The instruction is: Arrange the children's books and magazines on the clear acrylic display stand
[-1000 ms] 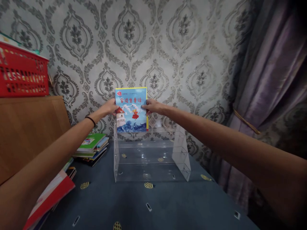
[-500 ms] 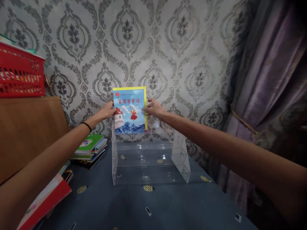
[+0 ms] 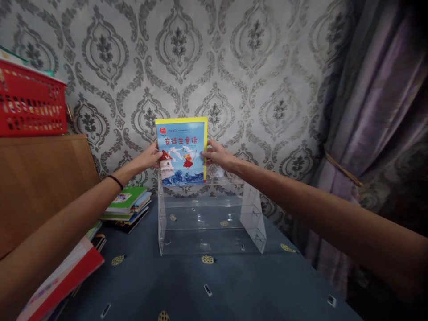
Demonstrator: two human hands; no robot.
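A blue picture book (image 3: pixel 182 156) with a yellow border and red Chinese characters stands upright at the back left of a clear acrylic rack (image 3: pixel 203 238). My left hand (image 3: pixel 152 157) grips its left edge, thumb on the cover. On the opposite edge, my right hand (image 3: pixel 219 155) holds it, thumb in front and fingers around the side. The book's lower edge is level with the top tier of the rack; whether it rests there I cannot tell. Through the rack's lower tiers the tablecloth shows.
Stacked books (image 3: pixel 129 203) lie left of the rack. Nearer me is another pile with a red and white book (image 3: pixel 67 278) on top. A red basket (image 3: pixel 31 100) sits on a wooden cabinet (image 3: pixel 47 187). Patterned wall (image 3: pixel 287 49) stands behind; a purple curtain (image 3: pixel 371 120) hangs right.
The book's top has tipped slightly toward me, so the cover looks a little larger. Both hands still hold its sides. The view has shifted slightly.
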